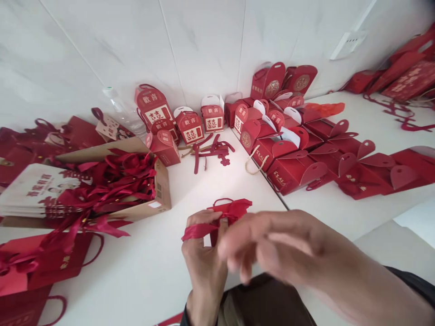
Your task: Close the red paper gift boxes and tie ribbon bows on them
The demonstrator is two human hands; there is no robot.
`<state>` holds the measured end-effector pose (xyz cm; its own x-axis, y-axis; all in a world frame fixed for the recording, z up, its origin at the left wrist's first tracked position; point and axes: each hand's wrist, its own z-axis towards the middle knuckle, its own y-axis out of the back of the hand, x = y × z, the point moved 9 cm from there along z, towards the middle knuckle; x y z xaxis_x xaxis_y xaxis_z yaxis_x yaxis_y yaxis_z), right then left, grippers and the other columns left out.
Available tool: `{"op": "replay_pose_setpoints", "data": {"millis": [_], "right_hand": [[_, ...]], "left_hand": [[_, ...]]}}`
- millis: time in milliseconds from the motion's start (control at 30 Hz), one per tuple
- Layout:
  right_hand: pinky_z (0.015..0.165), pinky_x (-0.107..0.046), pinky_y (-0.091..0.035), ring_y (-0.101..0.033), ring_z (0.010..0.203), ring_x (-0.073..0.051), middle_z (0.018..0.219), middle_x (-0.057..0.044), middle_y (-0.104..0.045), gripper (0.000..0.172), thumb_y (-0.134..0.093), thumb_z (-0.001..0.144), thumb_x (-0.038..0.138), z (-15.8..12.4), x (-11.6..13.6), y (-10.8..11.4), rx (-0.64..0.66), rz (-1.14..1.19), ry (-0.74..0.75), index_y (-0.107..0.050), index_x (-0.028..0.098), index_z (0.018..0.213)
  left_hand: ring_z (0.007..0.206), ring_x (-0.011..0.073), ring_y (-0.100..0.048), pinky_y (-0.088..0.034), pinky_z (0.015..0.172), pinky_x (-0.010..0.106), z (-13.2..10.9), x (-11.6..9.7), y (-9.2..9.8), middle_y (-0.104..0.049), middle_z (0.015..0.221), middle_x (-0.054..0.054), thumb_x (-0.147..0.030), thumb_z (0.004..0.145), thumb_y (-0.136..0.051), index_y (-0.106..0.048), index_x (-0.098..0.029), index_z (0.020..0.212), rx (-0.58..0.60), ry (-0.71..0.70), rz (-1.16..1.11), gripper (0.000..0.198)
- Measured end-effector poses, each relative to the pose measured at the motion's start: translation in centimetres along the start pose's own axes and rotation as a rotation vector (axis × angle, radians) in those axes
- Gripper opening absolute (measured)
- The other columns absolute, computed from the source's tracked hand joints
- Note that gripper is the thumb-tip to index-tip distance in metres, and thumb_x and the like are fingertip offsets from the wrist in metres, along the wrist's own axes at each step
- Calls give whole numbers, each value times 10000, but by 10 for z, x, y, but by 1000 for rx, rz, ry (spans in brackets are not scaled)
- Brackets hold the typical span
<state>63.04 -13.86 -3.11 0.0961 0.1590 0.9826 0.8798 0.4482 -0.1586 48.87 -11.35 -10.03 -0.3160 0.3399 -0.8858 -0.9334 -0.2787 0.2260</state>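
Your left hand pinches a small red bag near its top, thumb and fingers closed around it, just over the near middle of the white table. A glossy ribbon is gathered there, one end lying over your left fingers. Your right hand is blurred, fingers loosely bent with a gap at the thumb; nothing shows in it, but you cannot tell at the fingertips. The bag is probably light, with thin walls that crease under pressure, and the ribbon is likely soft and slippery, so hold the gathered middle firmly and spare the sides. Your right hand hides part of the bag. To the left, a carton brims with ribbon bows; loose red ties lie beyond, and red boxes crowd the far right.
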Motion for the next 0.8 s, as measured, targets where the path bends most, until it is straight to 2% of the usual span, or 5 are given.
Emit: {"op": "replay_pose_setpoints", "data": {"millis": [300, 400, 500, 600, 800], "right_hand": [[824, -212, -518, -651, 937, -157, 1057, -18, -728, 179, -715, 1076, 418, 14, -22, 19, -84, 161, 4, -785, 253, 1077], [654, -231, -472, -562, 649, -140, 709, 26, -648, 356, -672, 1082, 479, 17, -20, 34, -193, -33, 33, -705, 222, 839], [759, -285, -477, -616, 879, -198, 967, -5, -692, 245, -611, 1098, 462, 16, -10, 54, -381, -411, 139, -694, 257, 992], [943, -354, -458, -528, 1220, -258, 1294, -30, -617, 232, -612, 1074, 448, 24, -14, 52, -294, -625, 138, -660, 296, 1243], [701, -316, -448, -594, 971, -236, 1059, -14, -651, 202, -592, 1039, 432, 33, -25, 51, -170, -652, 42, -638, 252, 960]], "left_hand": [[882, 185, -710, -582, 763, 297, 2, -7, 2, -745, 925, 14, -208, 864, -744, -718, -258, 941, -10, -16, 97, 96], [899, 181, -709, -584, 797, 305, 1, -9, 2, -735, 941, 25, -187, 887, -713, -715, -244, 942, -24, -39, 101, 79], [922, 176, -703, -583, 808, 303, 0, -11, 3, -722, 949, 28, -168, 905, -684, -707, -239, 962, -37, -75, 105, 94], [935, 169, -701, -578, 801, 291, 0, -13, 2, -717, 957, 23, -146, 908, -682, -701, -243, 987, -35, -91, 97, 127], [971, 160, -692, -572, 862, 307, 0, -20, 1, -718, 975, 6, -107, 902, -695, -690, -259, 1008, -11, -160, 63, 185]]}}
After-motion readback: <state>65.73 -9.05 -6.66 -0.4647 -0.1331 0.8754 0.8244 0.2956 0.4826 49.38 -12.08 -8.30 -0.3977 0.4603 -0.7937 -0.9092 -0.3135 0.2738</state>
